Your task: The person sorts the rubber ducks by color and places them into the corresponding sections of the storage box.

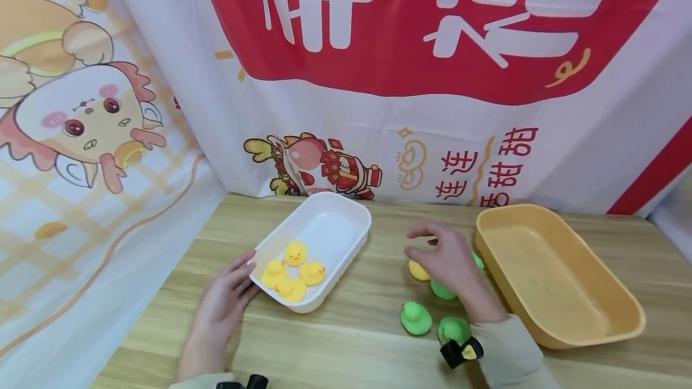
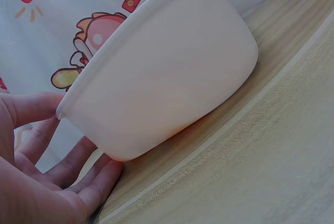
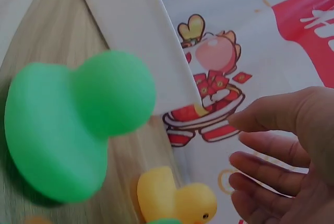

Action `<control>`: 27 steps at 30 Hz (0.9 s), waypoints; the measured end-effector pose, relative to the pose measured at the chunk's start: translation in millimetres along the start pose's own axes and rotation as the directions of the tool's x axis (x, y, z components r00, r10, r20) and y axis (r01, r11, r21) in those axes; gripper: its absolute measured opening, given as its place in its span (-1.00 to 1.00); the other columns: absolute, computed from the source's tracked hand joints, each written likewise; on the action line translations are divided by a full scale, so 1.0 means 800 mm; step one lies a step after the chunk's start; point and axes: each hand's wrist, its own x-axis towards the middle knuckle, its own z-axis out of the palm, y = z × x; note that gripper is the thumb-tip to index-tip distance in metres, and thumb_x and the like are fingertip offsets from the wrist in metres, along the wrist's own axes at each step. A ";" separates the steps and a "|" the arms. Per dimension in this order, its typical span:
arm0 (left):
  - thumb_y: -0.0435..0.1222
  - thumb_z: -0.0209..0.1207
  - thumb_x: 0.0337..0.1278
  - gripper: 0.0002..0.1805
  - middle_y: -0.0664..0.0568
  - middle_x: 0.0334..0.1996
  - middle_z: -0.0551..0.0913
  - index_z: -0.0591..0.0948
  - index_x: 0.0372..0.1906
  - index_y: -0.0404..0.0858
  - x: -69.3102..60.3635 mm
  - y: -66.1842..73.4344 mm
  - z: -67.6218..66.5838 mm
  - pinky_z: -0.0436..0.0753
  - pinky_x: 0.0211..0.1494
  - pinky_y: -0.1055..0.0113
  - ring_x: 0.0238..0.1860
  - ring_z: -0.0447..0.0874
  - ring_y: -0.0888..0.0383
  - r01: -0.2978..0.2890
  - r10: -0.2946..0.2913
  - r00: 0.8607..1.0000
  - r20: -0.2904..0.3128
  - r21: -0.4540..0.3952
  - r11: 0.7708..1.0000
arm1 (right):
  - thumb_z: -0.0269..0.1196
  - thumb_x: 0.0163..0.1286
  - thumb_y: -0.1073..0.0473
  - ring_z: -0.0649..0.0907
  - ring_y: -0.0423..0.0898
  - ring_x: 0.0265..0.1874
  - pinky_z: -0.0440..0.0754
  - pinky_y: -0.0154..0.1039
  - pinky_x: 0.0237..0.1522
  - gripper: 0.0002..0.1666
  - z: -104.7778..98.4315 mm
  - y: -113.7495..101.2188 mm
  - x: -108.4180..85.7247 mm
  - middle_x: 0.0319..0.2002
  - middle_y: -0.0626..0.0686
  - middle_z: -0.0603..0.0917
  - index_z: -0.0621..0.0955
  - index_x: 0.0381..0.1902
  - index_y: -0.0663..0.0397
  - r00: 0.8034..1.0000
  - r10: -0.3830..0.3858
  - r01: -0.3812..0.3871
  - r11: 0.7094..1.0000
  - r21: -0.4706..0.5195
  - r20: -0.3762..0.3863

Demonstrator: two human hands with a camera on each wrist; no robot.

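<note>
On the left, a white plastic tub (image 1: 339, 224) holds several yellow rubber ducks (image 1: 295, 254). My left hand (image 1: 224, 299) holds its near left corner; in the left wrist view the thumb meets the rim and the fingers (image 2: 107, 177) lie against the wall near the base. My right hand (image 1: 449, 260) hovers over a yellow duck (image 1: 417, 271), thumb and fingers apart, nothing between them. The right wrist view shows that yellow duck (image 3: 156, 195) below the hand and a large green duck (image 3: 52, 135) nearer the camera. Several green ducks (image 1: 415, 318) lie around the right hand.
An orange-yellow tub (image 1: 540, 275) with nothing in it stands on the right. Both tubs are on a wooden table (image 1: 346, 347). Behind hangs a printed red and white cloth (image 1: 324, 107); another patterned cloth (image 1: 135, 245) covers the left side.
</note>
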 end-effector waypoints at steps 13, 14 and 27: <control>-0.23 0.21 0.57 -0.64 0.01 0.58 0.33 0.65 0.32 0.14 -0.002 0.002 -0.001 0.65 0.33 0.38 0.22 0.66 0.34 0.003 -0.003 1.000 -0.013 0.002 1.000 | 0.52 0.32 0.15 0.71 0.24 0.20 0.69 0.23 0.23 -0.60 -0.002 0.025 0.002 0.14 0.15 0.79 0.74 0.09 0.06 0.992 0.032 -0.017 0.993 -0.120 0.121; -0.23 0.21 0.57 -0.63 0.00 0.59 0.31 0.64 0.33 0.14 -0.002 0.002 -0.001 0.65 0.33 0.38 0.22 0.66 0.34 0.005 -0.005 1.000 -0.014 0.003 1.000 | 0.54 0.30 0.15 0.72 0.22 0.19 0.69 0.21 0.23 -0.59 -0.001 0.026 0.003 0.13 0.15 0.80 0.74 0.09 0.07 0.991 0.026 -0.009 0.991 -0.130 0.129; -0.23 0.20 0.58 -0.48 -0.02 0.64 0.26 0.50 0.53 0.01 0.000 0.001 0.001 0.65 0.35 0.37 0.24 0.64 0.33 0.004 -0.004 1.000 -0.018 0.008 1.000 | 0.57 0.24 0.15 0.71 -0.03 -0.06 0.71 -0.03 0.04 -0.54 0.004 0.034 0.003 -0.01 0.07 0.82 0.74 0.09 0.11 0.981 0.033 -0.001 0.986 -0.169 0.189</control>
